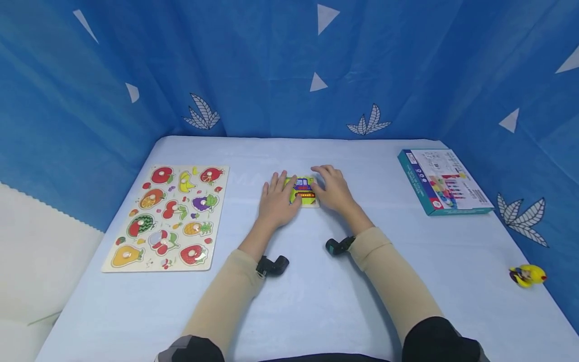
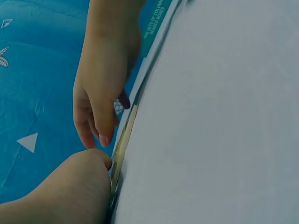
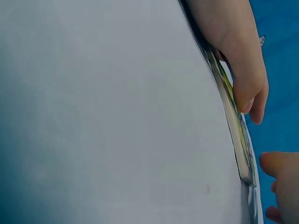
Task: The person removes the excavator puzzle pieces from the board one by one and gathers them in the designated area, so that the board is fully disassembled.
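Note:
A small square picture board [image 1: 305,190], yellow-green with a blue and red vehicle, lies flat on the table in the head view. Over its left side rests my left hand [image 1: 277,203], fingers stretched forward, with the thumb on the board in the right wrist view. My right hand [image 1: 334,190] is at the right edge, its fingers loosely bent and nothing held in them. From the left wrist, the right hand [image 2: 105,88] shows raised over the board's far end, thumb pointing down. The right wrist view catches the board's pale edge [image 3: 231,121] from the side.
On the left lies a wooden fruit puzzle board [image 1: 181,218] with several knobbed pieces. A teal-edged flat box [image 1: 445,182] sits at the back right. Near the right table edge is a small yellow toy [image 1: 527,275]. A blue curtain [image 1: 271,65] hangs behind the table.

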`<state>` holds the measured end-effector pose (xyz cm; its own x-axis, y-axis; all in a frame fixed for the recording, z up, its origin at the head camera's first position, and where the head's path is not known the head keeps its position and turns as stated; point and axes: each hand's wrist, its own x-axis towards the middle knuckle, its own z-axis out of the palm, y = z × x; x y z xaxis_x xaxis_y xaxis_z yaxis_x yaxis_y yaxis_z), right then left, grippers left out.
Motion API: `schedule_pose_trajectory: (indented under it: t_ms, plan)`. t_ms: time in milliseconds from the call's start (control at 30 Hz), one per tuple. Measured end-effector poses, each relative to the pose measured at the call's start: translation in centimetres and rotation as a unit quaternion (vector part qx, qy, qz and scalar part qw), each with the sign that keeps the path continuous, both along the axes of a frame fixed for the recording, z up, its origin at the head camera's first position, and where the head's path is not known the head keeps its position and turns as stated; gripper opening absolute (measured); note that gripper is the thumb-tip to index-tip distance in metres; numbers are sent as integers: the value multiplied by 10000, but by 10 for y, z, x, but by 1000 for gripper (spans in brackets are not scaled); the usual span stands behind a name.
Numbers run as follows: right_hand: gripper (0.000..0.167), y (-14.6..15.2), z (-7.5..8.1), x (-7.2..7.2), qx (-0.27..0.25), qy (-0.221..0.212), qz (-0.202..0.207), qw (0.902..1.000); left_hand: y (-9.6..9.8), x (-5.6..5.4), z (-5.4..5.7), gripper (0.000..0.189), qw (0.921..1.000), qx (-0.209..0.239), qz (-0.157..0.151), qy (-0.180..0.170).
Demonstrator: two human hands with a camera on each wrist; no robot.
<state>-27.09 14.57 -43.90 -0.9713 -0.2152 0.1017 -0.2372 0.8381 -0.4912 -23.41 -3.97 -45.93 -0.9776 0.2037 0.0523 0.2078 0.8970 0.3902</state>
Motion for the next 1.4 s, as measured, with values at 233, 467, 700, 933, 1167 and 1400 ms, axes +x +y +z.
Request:
schedule_pose_trajectory:
  t_ms: [233, 467, 700, 933, 1167, 1400]
  plan:
    - [47, 1, -3, -5, 172, -216, 92, 9996, 0, 2, 0, 64, 9997, -232, -24, -53]
    - [45, 3, -4, -9, 452, -415, 167, 9980, 1, 3, 1, 63, 9992, -400, -14, -15]
    - [42, 3, -1, -11, 484, -455, 201, 9976, 2, 4, 2, 65, 9988, -487, 32, 4]
    - [39, 0, 3, -13, 487, -630, 312, 9963, 2, 5, 1, 66, 9982, -605, 50, 6]
    - [36, -1, 7, -16, 479, -628, 470, 9958, 3, 4, 2, 66, 9984, -567, 44, -9]
    - [36, -5, 10, -17, 183, -653, 439, 9967, 3, 4, 0, 64, 9987, -504, 62, 56]
